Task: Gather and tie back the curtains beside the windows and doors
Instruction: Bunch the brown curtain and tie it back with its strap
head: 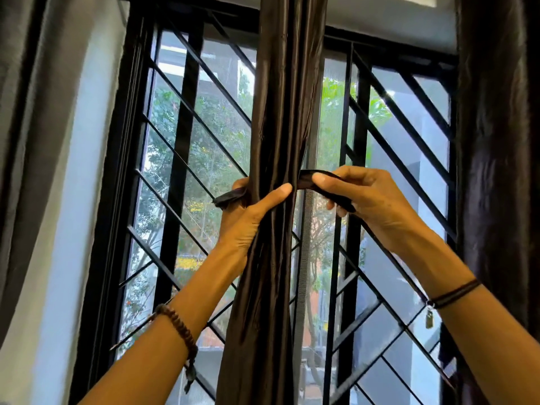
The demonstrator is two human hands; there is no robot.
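The tie-back [340, 198] is being pinched by the right fingers [352, 172], just right of the gathered curtain [280, 112] — its frayed end is being held against the bundle by the left hand [248, 223], thumb across the front. Curtain axis vertical; band crossing it sideways — free length trailing down-right, nearer the right hand [380, 200].

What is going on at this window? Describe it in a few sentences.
A person is tying back the dark curtain at the window. The left hand grips the gathered curtain, with one end of the tie band poking out beside it. The right hand holds the other end. No knot shows yet.
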